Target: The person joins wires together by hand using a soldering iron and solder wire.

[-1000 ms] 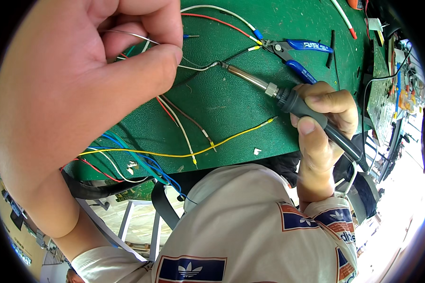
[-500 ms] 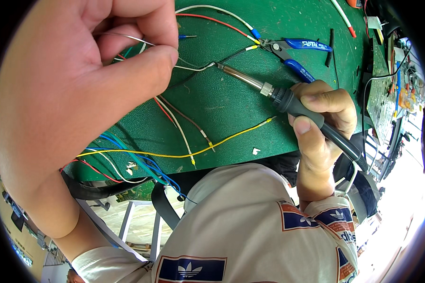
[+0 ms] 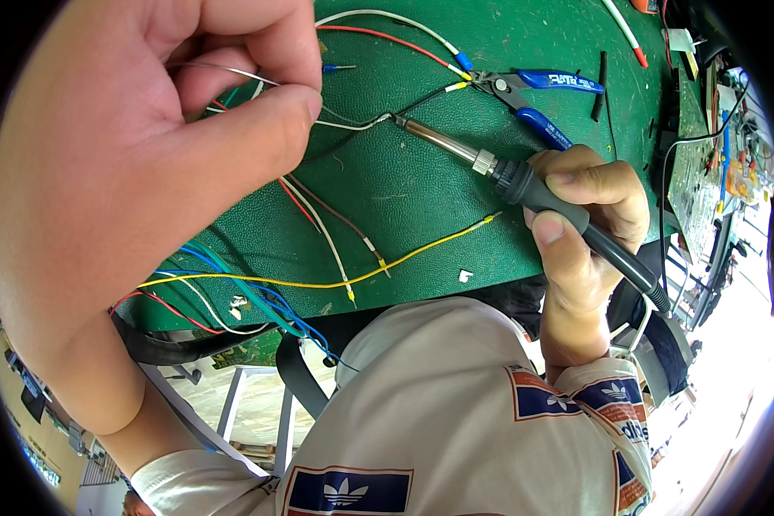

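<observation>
My left hand (image 3: 206, 112), thumb pressed to the fingers, pinches a thin silvery solder wire (image 3: 224, 68) that runs through the grip. A white wire (image 3: 344, 126) comes out beside the thumb and reaches to the right. My right hand (image 3: 589, 211) wraps round the dark handle of a soldering iron (image 3: 522, 184). The iron's tip meets the bare end of the white wire, where the solder wire also seems to end. Inside the left fist the exact hold on the white wire is hidden.
Blue-handled cutters (image 3: 559, 80) lie just beyond the iron on the green mat (image 3: 421, 258). A yellow wire (image 3: 318, 285) and several ferrule-ended wires spread nearer me. A black tube (image 3: 603, 86) lies at the right. The iron's cord (image 3: 649, 284) trails toward the right edge.
My left hand has shifted very slightly to the left. The iron's tip stays at the wire end, and the right hand looks unmoved.
</observation>
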Action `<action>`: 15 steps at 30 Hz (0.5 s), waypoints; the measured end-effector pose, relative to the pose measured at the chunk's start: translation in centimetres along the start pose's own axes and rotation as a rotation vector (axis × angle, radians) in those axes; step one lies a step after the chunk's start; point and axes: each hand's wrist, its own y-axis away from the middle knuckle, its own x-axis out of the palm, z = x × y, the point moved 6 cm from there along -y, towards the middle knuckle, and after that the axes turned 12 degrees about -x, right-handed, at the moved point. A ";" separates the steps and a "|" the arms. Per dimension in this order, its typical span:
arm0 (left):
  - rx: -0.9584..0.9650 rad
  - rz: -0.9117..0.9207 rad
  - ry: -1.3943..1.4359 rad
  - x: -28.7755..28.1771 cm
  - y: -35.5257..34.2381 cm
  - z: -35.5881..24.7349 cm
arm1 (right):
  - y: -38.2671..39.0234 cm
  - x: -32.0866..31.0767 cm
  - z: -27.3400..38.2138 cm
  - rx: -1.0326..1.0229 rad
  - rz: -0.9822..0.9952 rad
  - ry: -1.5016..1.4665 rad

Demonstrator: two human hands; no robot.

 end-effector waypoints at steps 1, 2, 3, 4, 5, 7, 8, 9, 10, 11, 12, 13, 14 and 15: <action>0.002 0.000 0.004 0.1 0.0 0.0 | 0.0 0.0 0.0 0.003 -0.003 -0.003; -0.015 0.014 0.025 0.2 -0.2 0.0 | 0.1 -0.1 0.0 0.006 -0.006 -0.006; -0.031 0.028 0.046 0.2 -0.3 -0.1 | 0.1 -0.1 -0.1 0.009 -0.011 -0.012; -0.069 0.054 0.084 0.4 -0.5 -0.5 | 0.1 -0.1 -0.1 0.010 -0.013 -0.014; -0.078 0.060 0.090 0.5 -0.5 -0.6 | 0.2 -0.1 -0.2 0.011 -0.016 -0.017; -0.069 0.050 0.072 0.4 -0.5 -0.5 | 0.2 -0.2 -0.2 0.008 -0.017 -0.014; -0.051 0.034 0.046 0.3 -0.4 -0.3 | 0.1 -0.2 -0.1 0.007 -0.017 -0.014; -0.034 0.019 0.021 0.2 -0.3 -0.1 | 0.1 -0.3 -0.1 0.007 -0.018 -0.016; -0.014 0.004 -0.005 0.1 -0.2 0.0 | 0.2 -0.3 -0.1 0.009 -0.020 -0.017; 0.001 -0.004 -0.020 0.1 -0.2 0.0 | 0.2 -0.3 -0.2 0.011 -0.021 -0.018; 0.015 -0.011 -0.035 0.0 -0.2 -0.1 | 0.2 -0.3 -0.1 0.015 -0.023 -0.020; 0.024 -0.012 -0.037 0.0 -0.2 -0.1 | 0.2 -0.2 -0.1 0.016 -0.020 -0.019; 0.029 -0.012 -0.040 0.0 -0.2 -0.1 | 0.2 -0.2 -0.1 0.017 -0.017 -0.017; 0.034 -0.012 -0.042 0.0 -0.2 -0.1 | 0.1 -0.2 -0.1 0.014 -0.010 -0.012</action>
